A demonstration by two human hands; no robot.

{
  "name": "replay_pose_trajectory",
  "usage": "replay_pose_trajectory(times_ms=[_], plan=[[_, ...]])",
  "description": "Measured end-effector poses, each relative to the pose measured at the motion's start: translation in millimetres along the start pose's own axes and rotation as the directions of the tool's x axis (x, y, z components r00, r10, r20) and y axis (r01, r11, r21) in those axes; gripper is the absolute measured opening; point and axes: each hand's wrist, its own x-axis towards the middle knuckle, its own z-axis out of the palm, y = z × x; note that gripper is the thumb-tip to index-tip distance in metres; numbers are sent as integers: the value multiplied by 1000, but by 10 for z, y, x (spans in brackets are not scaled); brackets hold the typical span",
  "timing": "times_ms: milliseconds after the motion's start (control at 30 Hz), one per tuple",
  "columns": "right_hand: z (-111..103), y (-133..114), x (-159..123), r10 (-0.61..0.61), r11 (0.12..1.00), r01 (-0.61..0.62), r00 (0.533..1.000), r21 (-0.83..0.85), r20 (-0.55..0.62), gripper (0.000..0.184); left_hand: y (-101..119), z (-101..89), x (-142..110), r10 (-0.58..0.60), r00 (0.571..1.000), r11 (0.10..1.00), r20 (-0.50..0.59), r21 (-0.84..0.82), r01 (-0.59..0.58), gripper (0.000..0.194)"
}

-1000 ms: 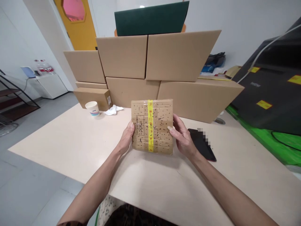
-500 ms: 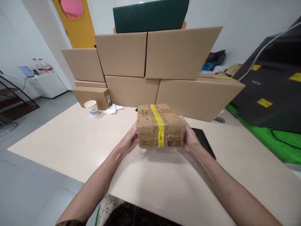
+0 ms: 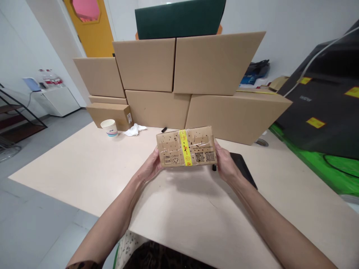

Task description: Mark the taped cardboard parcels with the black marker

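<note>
Slippage looks like the chief danger with the small carton point(image 3: 171, 145), which the hands appear to carry just above the table point(image 3: 84, 168), between its near edge and the boxes point(image 3: 220, 63) stacked along its far edge. The left hand point(image 3: 150, 164) grips one end and the right hand point(image 3: 227, 160) the other, so the grip is closed on the carton from both sides. How far the fingers reach behind or beneath it, I cannot tell. Glossy clear tape over the cardboard could let a palm slide, and if one side eased before the other, the carton would probably swing down at that end and drop a corner.

Below the right end, a small black object point(image 3: 214, 167) is partly hidden; lowering the carton there might pin it or leave the base rocking. The dark flat device point(image 3: 244, 168), towards the table's right edge, lies close behind the right wrist, where a sideways sweep could knock it. The paper cup point(image 3: 110, 129), near the far left corner, seems safe unless the left arm swings wide.
</note>
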Motion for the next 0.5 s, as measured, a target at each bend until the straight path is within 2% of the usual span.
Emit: replay_pose_trajectory(times_ms=[167,333,400,500], plan=[[-5,-24,27,25,997,-24,1000,75,-10,51,0,25,0,18,998,996,68,85,-24,79],[-108,-6,81,70,990,-63,996,127,-56,40,-24,1,-30,-15,997,959,77,282,-8,77],[-137,7,87,119,982,-109,991,155,-57,40,-39,3,-43,9,997,943,76,332,-34,84],[-120,11,76,182,964,-177,983,197,-10,39,-90,15,-42,108,992,898,63,421,-125,106]])
